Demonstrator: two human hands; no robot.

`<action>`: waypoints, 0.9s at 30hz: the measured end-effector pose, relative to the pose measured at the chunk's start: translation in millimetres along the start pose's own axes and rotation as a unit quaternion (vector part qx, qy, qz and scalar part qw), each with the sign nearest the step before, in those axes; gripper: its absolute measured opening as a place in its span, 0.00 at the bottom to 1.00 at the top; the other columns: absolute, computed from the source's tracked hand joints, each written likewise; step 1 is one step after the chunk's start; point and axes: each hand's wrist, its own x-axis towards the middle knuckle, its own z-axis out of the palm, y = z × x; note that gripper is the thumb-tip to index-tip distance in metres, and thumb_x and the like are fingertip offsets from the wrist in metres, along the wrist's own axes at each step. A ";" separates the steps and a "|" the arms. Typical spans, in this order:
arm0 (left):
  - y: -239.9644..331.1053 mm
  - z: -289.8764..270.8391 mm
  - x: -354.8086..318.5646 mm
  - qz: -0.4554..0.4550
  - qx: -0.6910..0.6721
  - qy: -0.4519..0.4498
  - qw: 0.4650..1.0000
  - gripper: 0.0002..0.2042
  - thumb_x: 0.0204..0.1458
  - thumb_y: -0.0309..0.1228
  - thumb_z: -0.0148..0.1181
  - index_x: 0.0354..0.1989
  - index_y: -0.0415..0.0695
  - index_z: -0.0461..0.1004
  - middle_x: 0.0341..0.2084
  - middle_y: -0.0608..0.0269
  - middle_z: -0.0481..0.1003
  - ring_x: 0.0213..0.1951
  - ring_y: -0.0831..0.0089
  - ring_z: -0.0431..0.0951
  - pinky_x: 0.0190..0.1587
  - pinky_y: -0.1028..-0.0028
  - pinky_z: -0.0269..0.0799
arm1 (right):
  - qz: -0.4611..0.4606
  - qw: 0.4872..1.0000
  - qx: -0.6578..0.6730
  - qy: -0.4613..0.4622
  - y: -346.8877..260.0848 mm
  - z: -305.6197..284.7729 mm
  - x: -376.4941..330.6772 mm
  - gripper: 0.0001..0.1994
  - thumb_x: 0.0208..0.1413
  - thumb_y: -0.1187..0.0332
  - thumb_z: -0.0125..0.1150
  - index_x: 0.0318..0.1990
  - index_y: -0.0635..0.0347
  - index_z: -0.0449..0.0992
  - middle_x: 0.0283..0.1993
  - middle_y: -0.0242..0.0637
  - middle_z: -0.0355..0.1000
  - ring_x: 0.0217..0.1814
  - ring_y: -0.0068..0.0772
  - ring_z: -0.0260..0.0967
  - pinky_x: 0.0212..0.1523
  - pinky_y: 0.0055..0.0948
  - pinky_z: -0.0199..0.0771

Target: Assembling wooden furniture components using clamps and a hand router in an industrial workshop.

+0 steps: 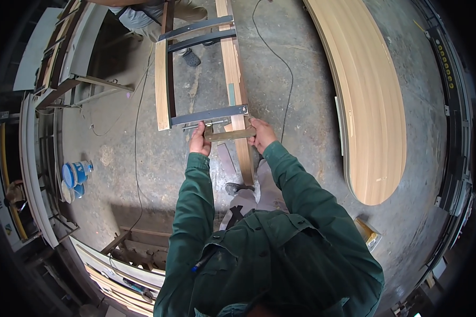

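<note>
Clamp bar sat just beyond my fingers; my left hand pinched its screw handle, my right hand curled around the wooden rail, apparently steadying it.

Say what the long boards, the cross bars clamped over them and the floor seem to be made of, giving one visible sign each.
Long boards: pale wood, judging by the lengthwise grain, looks unfinished.
Cross bars: probably steel, flat, dull grey.
Floor: likely bare concrete, grey, mottled and stained.
Both hands, left hand and right hand, grip the clamp.
</note>
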 end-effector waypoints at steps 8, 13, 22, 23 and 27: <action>-3.9 1.4 -5.1 0.031 -0.010 -0.042 0.999 0.07 0.56 0.31 0.53 0.41 0.46 0.71 0.37 0.67 0.75 0.37 0.75 0.74 0.42 0.75 0.71 | -0.011 1.000 0.015 -0.002 -0.6 -3.0 1.2 0.06 0.60 0.64 0.46 0.34 0.54 0.65 0.22 0.31 0.62 0.12 0.23 0.53 0.14 0.26 0.52; 2.6 -1.1 -10.3 0.027 -0.006 -0.045 0.999 0.09 0.55 0.28 0.52 0.45 0.45 0.70 0.43 0.66 0.74 0.42 0.76 0.74 0.47 0.75 0.70 | -0.010 1.000 0.023 0.001 0.2 0.6 0.1 0.07 0.60 0.64 0.45 0.34 0.55 0.64 0.22 0.32 0.62 0.11 0.24 0.53 0.12 0.27 0.52; 5.8 0.5 -12.2 0.011 -0.001 -0.065 0.998 0.10 0.58 0.28 0.48 0.47 0.44 0.69 0.45 0.64 0.73 0.44 0.74 0.73 0.48 0.74 0.70 | 0.014 0.999 0.028 -0.011 -3.1 -0.6 0.6 0.08 0.61 0.63 0.43 0.34 0.56 0.64 0.24 0.33 0.61 0.13 0.25 0.53 0.13 0.27 0.54; 5.8 -0.3 -11.9 0.015 -0.012 -0.073 0.997 0.11 0.58 0.29 0.48 0.47 0.44 0.69 0.44 0.64 0.74 0.43 0.73 0.74 0.47 0.73 0.71 | 0.025 0.999 0.036 -0.019 -3.4 -1.3 1.0 0.08 0.61 0.63 0.42 0.35 0.56 0.64 0.24 0.33 0.61 0.13 0.25 0.53 0.14 0.27 0.54; 5.5 -2.2 -12.1 0.021 -0.028 -0.080 0.996 0.11 0.59 0.31 0.47 0.47 0.45 0.69 0.44 0.64 0.74 0.43 0.72 0.74 0.47 0.70 0.71 | 0.030 0.998 0.047 -0.018 -1.7 -0.4 1.5 0.08 0.61 0.63 0.42 0.36 0.56 0.64 0.25 0.33 0.61 0.13 0.25 0.53 0.14 0.27 0.54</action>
